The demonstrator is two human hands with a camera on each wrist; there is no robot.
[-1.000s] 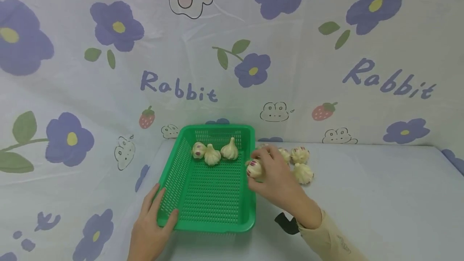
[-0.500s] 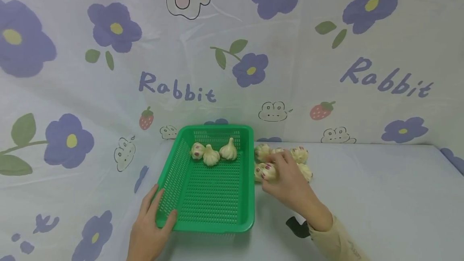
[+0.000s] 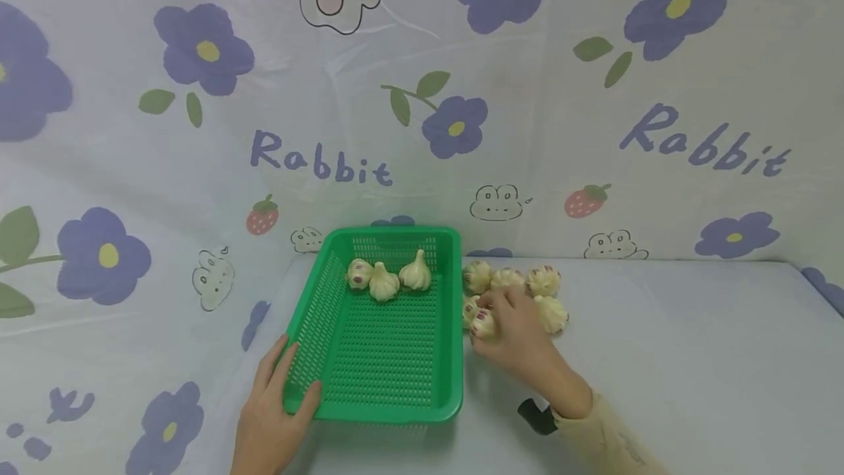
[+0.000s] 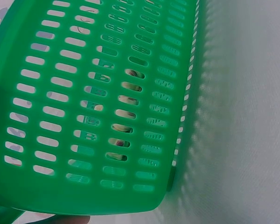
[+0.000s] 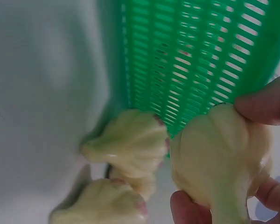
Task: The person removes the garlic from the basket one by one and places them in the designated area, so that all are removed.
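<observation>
My right hand (image 3: 521, 336) grips a garlic bulb (image 5: 214, 154) just outside the right wall of the green basket (image 3: 455, 358). In the right wrist view, the thumb and fingertips are around the bulb, with its stem end toward the bottom of the view. Beneath and behind that hand, several more garlic bulbs (image 3: 543, 281) lie on the table. Three bulbs (image 3: 385, 283) sit at the far end inside the basket. My left hand (image 3: 270, 409) rests on the basket's near left corner, its fingers extended along the rim and thumb on the near edge.
A white table (image 3: 686, 358) carries the basket and loose bulbs. Behind it hangs a white cloth (image 3: 547, 123) printed with purple flowers and "Rabbit" lettering. A black strap (image 3: 537, 416) shows by the right wrist.
My right hand moved right from the basket's rim with the garlic bulb, then slightly back left and nearer to me. The left hand and basket have hardly moved.
</observation>
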